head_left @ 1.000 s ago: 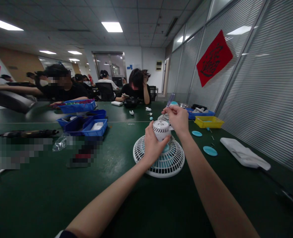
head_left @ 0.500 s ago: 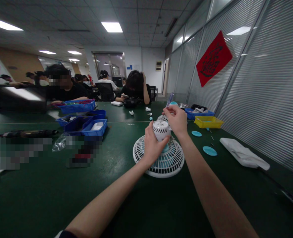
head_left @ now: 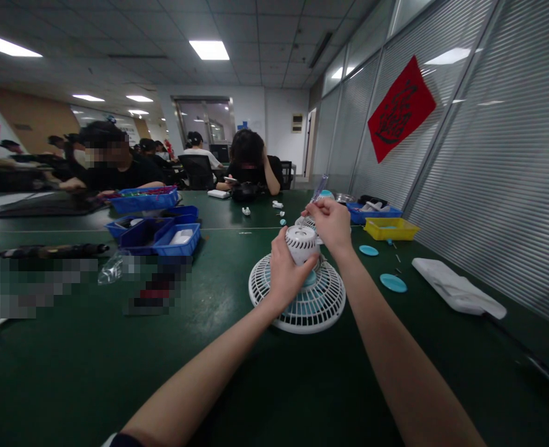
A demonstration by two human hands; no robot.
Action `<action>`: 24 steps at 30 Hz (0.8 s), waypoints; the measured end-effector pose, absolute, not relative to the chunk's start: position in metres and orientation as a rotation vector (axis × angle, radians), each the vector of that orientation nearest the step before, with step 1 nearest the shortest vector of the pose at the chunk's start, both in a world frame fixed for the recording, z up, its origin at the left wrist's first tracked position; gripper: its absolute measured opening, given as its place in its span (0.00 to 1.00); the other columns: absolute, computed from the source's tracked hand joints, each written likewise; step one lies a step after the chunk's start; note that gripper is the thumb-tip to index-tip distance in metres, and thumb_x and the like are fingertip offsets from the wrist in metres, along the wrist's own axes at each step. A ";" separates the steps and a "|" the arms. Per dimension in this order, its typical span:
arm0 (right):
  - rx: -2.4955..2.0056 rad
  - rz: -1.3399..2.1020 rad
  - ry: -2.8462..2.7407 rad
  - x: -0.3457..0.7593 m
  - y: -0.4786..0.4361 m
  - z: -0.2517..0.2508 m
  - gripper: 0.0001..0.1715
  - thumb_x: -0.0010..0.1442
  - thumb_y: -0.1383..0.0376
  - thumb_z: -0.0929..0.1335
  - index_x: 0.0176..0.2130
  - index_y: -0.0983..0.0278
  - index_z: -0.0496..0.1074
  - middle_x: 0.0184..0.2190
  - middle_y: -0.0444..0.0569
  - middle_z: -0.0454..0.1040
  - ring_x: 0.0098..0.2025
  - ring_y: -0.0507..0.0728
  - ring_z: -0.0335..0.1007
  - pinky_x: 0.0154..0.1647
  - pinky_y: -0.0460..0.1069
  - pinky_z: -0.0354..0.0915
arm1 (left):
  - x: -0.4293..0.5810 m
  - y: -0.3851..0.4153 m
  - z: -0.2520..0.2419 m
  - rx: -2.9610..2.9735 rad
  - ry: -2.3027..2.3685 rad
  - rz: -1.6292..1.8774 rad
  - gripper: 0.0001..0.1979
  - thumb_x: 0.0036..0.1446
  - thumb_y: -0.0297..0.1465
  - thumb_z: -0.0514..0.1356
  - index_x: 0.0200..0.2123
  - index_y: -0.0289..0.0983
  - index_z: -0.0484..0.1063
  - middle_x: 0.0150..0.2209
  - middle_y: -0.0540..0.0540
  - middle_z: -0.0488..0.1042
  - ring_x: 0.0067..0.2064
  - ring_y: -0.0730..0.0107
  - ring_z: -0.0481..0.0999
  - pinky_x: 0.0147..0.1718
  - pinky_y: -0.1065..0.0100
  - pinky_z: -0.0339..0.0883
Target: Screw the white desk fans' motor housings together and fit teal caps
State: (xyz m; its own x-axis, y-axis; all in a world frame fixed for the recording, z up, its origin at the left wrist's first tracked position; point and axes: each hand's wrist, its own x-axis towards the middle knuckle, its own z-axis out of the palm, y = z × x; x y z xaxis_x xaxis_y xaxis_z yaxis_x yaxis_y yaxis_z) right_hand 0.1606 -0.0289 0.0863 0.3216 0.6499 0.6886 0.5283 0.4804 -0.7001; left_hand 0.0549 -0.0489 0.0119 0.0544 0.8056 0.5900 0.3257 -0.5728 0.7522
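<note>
A small fan lies face down on the green table, its white grille [head_left: 309,324] with pale blue blades [head_left: 293,309] against the tabletop. Its white, slotted motor housing [head_left: 302,243] points upward. My left hand [head_left: 287,268] is wrapped round the housing's left and near side. Over the housing's far right side, my right hand [head_left: 330,222] pinches a screwdriver with a clear purplish handle [head_left: 320,185], tilted with the handle up. The fingers partly cover its shaft, and I cannot tell whether the tip touches the housing.
Blue bins [head_left: 177,241] stand at the left, near a clear plastic bag [head_left: 111,268]. At right are a yellow tray [head_left: 391,230], light blue discs [head_left: 393,283], small screws and a white wrapped item [head_left: 458,288]. Another fan is partly hidden behind my right hand. People sit across the table.
My right hand and the screwdriver have risen slightly from the housing's top. My left hand stays on the housing. At far left, a person's dark panel has been lowered flat.
</note>
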 end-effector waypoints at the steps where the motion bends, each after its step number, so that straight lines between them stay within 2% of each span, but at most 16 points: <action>1: -1.168 0.111 -1.331 0.161 -0.029 0.087 0.09 0.54 0.64 0.65 0.25 0.65 0.69 0.24 0.49 0.76 0.28 0.56 0.74 0.33 0.50 0.66 | 0.055 -0.049 0.012 1.921 1.130 1.537 0.37 0.46 0.36 0.62 0.57 0.36 0.50 0.55 0.38 0.57 0.57 0.56 0.58 0.56 0.55 0.54; 11: -1.169 0.073 -1.362 0.157 -0.031 0.087 0.09 0.56 0.64 0.63 0.28 0.64 0.70 0.25 0.47 0.76 0.29 0.55 0.73 0.34 0.49 0.65 | 0.055 -0.048 0.010 1.936 1.126 1.544 0.37 0.46 0.37 0.61 0.57 0.38 0.49 0.55 0.39 0.57 0.58 0.55 0.58 0.56 0.55 0.53; 18: -1.282 -0.128 -1.359 0.155 -0.037 0.090 0.09 0.54 0.62 0.66 0.26 0.64 0.70 0.26 0.47 0.75 0.22 0.52 0.65 0.28 0.48 0.60 | 0.055 -0.048 0.010 1.943 1.128 1.540 0.37 0.46 0.37 0.61 0.58 0.37 0.49 0.55 0.38 0.57 0.58 0.55 0.58 0.56 0.54 0.53; 24: -1.213 -0.052 -1.361 0.157 -0.034 0.087 0.10 0.51 0.59 0.68 0.24 0.63 0.69 0.24 0.46 0.74 0.28 0.55 0.69 0.32 0.49 0.62 | 0.055 -0.049 0.011 1.938 1.126 1.539 0.37 0.46 0.37 0.62 0.58 0.37 0.49 0.55 0.38 0.57 0.58 0.55 0.57 0.56 0.54 0.53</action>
State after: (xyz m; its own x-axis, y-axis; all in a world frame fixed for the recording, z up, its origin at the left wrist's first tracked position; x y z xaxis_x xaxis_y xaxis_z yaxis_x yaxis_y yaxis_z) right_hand 0.1571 -0.0338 0.0871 0.3030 0.5927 0.7463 0.6479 0.4461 -0.6174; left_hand 0.0548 -0.0485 0.0110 0.0593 0.7967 0.6014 0.3322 -0.5839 0.7407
